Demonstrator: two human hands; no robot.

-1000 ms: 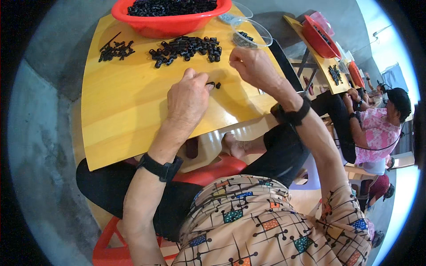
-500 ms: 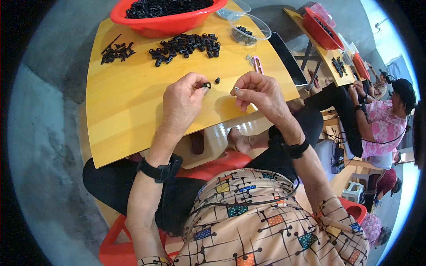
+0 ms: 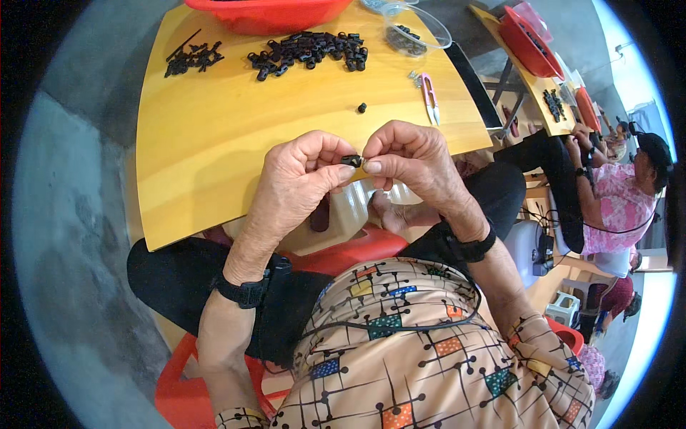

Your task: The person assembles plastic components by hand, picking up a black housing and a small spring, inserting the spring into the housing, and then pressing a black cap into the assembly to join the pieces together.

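My left hand [image 3: 300, 175] pinches a small black plastic fitting [image 3: 350, 161] between thumb and fingertips, over the table's front edge. Against the fitting's right end, my right hand [image 3: 411, 161] holds a tiny metal piece [image 3: 364, 161] in a pinch; the fingertips partly hide it. A short black plug-like part [image 3: 362, 108] stands by itself on the yellow table [image 3: 207, 157], just beyond my hands. Farther back lies a pile of black fittings [image 3: 314, 51]. To its left is a heap of thin black pieces [image 3: 194, 60].
A red basin [image 3: 279, 20] stands at the back. Right of the pile is a clear plastic tub [image 3: 407, 39] with dark parts inside. Pink thread snips [image 3: 429, 96] lie near the right edge, beside small metal bits [image 3: 414, 79]. A person in pink [image 3: 622, 200] sits at another table.
My hands have come together, bringing the metal piece up to the end of the black fitting. The view has shifted, so the table's contents appear higher.
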